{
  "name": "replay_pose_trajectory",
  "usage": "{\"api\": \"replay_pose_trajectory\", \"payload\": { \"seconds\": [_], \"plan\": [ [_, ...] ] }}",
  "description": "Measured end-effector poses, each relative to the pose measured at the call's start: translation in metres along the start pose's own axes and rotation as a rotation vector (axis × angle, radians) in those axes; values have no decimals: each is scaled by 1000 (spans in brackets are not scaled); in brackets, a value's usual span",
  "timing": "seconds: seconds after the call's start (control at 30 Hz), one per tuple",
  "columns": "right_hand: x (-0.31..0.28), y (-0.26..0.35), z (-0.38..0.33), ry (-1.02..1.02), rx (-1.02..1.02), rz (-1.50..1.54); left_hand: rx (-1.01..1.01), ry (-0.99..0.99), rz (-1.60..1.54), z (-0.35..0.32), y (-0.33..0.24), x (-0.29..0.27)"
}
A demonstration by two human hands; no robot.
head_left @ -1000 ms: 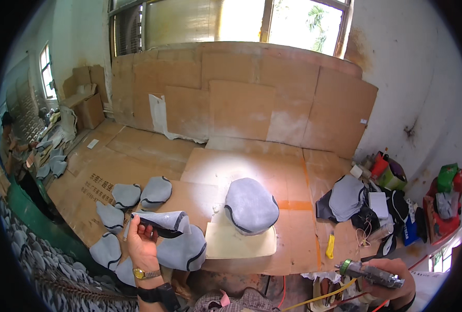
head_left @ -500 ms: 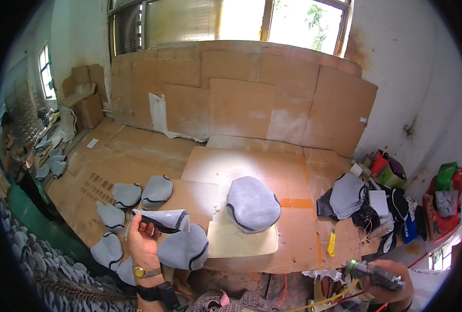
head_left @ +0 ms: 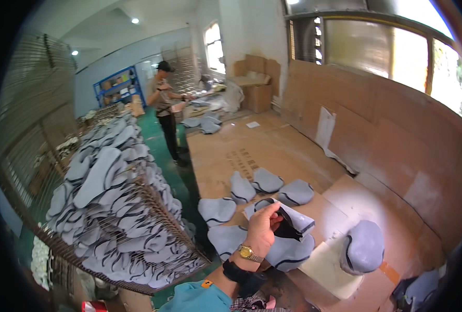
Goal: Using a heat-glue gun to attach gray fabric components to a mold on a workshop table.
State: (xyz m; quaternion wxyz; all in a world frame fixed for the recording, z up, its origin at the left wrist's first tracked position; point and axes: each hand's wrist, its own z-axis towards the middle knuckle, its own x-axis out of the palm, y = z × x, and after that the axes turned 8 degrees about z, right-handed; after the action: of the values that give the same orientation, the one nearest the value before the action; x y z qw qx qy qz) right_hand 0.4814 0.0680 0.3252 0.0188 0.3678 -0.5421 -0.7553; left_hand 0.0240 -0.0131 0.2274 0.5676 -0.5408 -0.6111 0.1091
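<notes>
Left hand (head_left: 262, 229) clenched on a grey shoe upper (head_left: 285, 221) above the cardboard-covered bench (head_left: 293, 151), right hand out of view.

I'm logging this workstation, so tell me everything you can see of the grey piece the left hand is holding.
The grey piece is a soft, felt-like curved shell with a dark trimmed edge and a black lining at its opening. The left hand pinches it at that opening, fingers curled over the rim. It is lifted, tilted, above similar grey pieces lying on the cardboard-covered table.
</notes>
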Motion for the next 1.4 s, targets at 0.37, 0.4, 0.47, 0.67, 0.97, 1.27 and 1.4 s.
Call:
{"api": "replay_pose_trajectory", "payload": {
  "seconds": [0.37, 0.4, 0.47, 0.67, 0.97, 1.27, 1.4],
  "plan": [
    [74, -77, 103, 353, -169, 155, 107, -212, 67, -55, -36, -51],
    [77, -82, 104, 362, -170, 160, 111, -196, 72, -54, -40, -58],
    [82, -91, 106, 369, -160, 151, 146, -228, 64, -51, -42, -72],
    [97, -102, 102, 357, -90, 128, 80, -336, 3, -11, -62, -112],
    [162, -101, 103, 253, 138, -34, 39, -368, 18, 158, -137, -189],
    [222, -94, 101, 172, 388, -232, 158, -321, -51, 362, -194, -269],
    [234, -100, 95, 151, 444, -295, 86, -293, -43, 432, -145, -314]
  ]
}}
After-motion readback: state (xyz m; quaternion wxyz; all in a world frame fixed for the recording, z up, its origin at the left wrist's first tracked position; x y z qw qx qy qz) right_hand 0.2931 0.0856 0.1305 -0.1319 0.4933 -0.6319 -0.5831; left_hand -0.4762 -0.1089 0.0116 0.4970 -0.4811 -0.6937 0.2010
